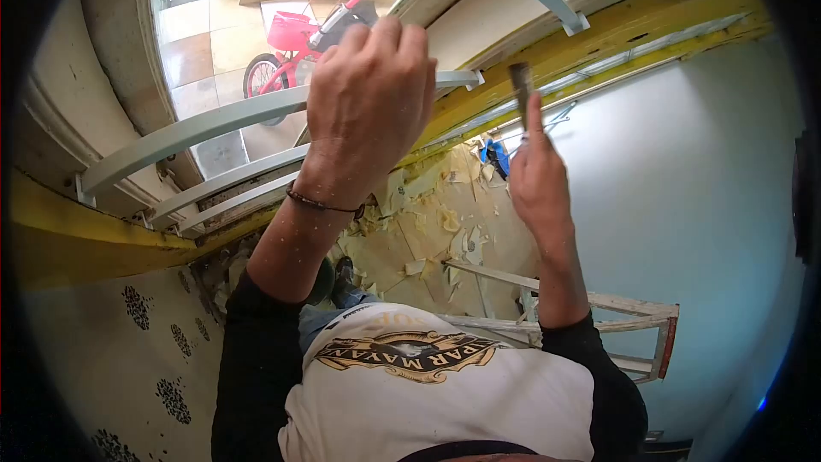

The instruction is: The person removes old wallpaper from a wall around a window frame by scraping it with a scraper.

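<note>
1. My left hand [369, 94] is raised with the back of it toward me, fingers curled over and closed around the white window bar [214, 124]. A thin dark bracelet [321, 204] sits on that wrist.
2. My right hand [539, 184] is closed on a scraper [520, 85], thumb and fingers pinching its handle. Its flat dark blade points at the yellow window frame [599, 38] and sits just short of its edge.
3. The scraper lies between my two hands, near the point where the frame meets the pale blue wall [701, 188].
4. More white bars run across the opening, and through them I see a red bicycle [304, 38] on tiled ground outside.
5. Torn scraps of paper [432, 222] lie scattered over the floor below my hands.
6. A paint-marked wooden stepladder [599, 316] stands beside the blue wall, close to my right forearm.
7. The wall at my left elbow carries dark patterned spots [137, 308].
</note>
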A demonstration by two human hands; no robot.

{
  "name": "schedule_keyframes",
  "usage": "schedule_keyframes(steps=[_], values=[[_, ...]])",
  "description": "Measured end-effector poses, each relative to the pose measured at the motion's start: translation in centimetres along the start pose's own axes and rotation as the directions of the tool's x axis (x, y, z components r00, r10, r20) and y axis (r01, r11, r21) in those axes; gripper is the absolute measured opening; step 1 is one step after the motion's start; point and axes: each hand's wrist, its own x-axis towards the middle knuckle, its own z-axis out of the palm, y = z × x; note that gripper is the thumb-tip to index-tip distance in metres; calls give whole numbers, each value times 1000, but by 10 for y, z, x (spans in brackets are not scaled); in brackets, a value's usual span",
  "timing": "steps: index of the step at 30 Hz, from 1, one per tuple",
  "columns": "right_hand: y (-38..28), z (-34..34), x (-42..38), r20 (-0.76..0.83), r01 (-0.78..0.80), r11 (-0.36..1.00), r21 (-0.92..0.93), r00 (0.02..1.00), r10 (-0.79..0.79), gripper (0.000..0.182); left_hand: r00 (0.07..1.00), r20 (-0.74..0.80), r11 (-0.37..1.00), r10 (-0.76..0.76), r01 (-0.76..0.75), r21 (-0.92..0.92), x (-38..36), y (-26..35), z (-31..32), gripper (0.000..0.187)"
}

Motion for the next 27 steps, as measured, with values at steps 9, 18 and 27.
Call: schedule_keyframes(steps=[9, 18, 27], values=[[0, 3, -7, 41, -23, 995, -94, 999, 27, 81, 986, -79, 965, 149, -127, 228, -10, -10, 20, 26], [1, 20, -15, 48, 18, 997, -76, 999, -14, 80, 978, -134, 949, 160, -115, 294, -11, -12, 29, 27], [-3, 29, -12, -17, -10, 999, -51, 1000, 9, 78, 988, -84, 943, 132, -99, 317, -13, -11, 24, 25]])
